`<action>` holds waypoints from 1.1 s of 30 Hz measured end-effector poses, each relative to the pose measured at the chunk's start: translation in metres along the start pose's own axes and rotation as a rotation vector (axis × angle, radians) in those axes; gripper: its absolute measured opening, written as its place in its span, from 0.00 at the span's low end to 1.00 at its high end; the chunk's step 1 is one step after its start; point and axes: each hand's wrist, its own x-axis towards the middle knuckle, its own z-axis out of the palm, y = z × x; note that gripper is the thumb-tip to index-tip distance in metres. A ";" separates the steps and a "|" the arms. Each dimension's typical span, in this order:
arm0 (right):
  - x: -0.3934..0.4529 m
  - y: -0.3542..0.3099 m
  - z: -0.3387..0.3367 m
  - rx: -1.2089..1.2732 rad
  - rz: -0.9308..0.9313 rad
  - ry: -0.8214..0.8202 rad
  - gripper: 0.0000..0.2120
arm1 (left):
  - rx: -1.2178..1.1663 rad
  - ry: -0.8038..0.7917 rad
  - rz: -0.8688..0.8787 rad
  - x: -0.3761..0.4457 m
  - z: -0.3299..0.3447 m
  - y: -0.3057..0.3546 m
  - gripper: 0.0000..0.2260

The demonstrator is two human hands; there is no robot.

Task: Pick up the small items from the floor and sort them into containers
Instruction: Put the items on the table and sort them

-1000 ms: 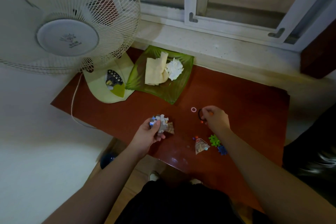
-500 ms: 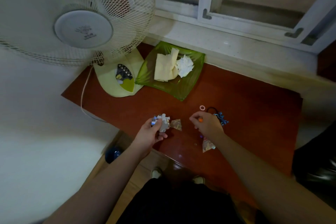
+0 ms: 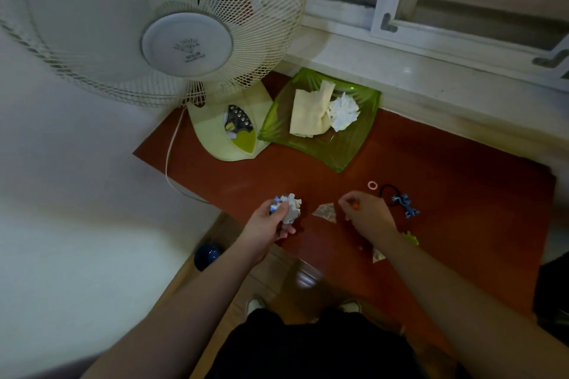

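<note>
Far left, low: a dark blue round object (image 3: 207, 255) sits on the floor at the edge of the red-brown mat (image 3: 431, 194). Above it, a white pedestal fan with wire cage (image 3: 172, 28) stands with its pale green base (image 3: 224, 135) on the mat's back left corner; a white cord (image 3: 169, 160) runs down from the base.

Just right of the base: a translucent green square plastic dish (image 3: 341, 151) holding a folded cream cloth (image 3: 308, 114) and a crumpled white tissue (image 3: 343, 111).

Left hand (image 3: 268, 228): fingers curled round a bunch of white and blue jigsaw pieces (image 3: 288, 208), held above the mat's front edge.

Between the hands: a small clear triangular packet (image 3: 325, 212) lies on the mat.

Right hand (image 3: 366, 214): fingers curled, pinching a small orange bit (image 3: 356, 207) at the fingertips.

Right of that hand, on the mat: a small pink ring (image 3: 372, 185), a black elastic loop (image 3: 388, 189), and a blue toy lizard (image 3: 405, 204) touching the loop. Nearer, beside the right forearm: a bright green toy piece (image 3: 411, 237), partly hidden, and a second clear packet (image 3: 378, 255).
</note>
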 end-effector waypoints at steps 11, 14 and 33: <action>-0.015 -0.099 0.062 0.104 -0.154 -0.003 0.05 | 0.069 0.043 0.034 -0.002 -0.102 -0.013 0.12; -0.012 -0.135 0.101 0.133 -0.148 -0.006 0.05 | 0.017 0.072 0.047 -0.006 -0.157 -0.027 0.11; 0.008 -0.277 0.326 0.200 -0.147 -0.250 0.07 | -0.289 0.452 -0.154 0.005 -0.412 -0.136 0.12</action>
